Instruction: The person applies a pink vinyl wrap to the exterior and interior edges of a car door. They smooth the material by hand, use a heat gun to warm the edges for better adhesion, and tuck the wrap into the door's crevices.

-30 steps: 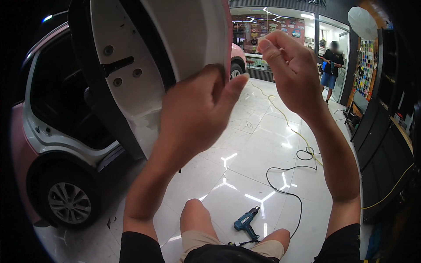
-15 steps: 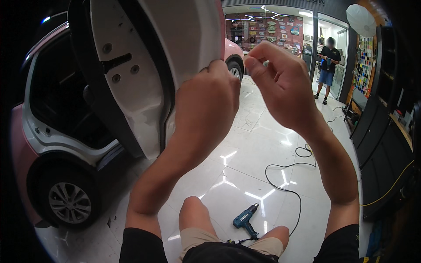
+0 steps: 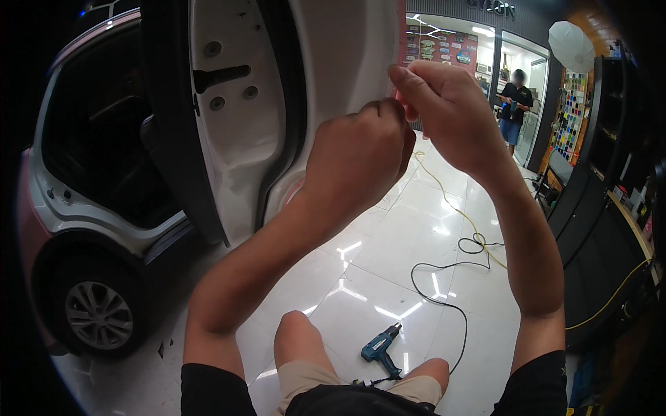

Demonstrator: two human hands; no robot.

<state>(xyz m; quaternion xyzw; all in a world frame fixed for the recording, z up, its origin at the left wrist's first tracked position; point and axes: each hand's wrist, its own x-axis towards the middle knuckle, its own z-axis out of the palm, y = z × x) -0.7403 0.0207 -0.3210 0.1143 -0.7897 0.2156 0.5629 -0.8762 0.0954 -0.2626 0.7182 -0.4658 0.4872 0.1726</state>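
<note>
An open white car door point(image 3: 243, 132) with a dark rubber seal and a latch slot stands on the left. At its outer edge my left hand point(image 3: 361, 152) is closed, knuckles toward me, its fingertips hidden. My right hand point(image 3: 454, 114) is close beside it, thumb and fingers pinched together near the door's edge. The two hands meet or nearly touch. Whatever either pinches is too small or too hidden to make out. A blue-green heat gun point(image 3: 381, 351) lies on the floor between my knees.
The car's rear wheel point(image 3: 99, 315) is at the lower left. A black cord point(image 3: 454, 305) and a yellow cord point(image 3: 451, 197) run over the tiled floor point(image 3: 333, 277). Dark cabinets point(image 3: 590, 236) line the right side. Another person point(image 3: 515, 107) stands near a glass doorway.
My right hand has come in against my left, closing the gap between them. The view has turned, so the door edge sits farther right. The heat gun lies still.
</note>
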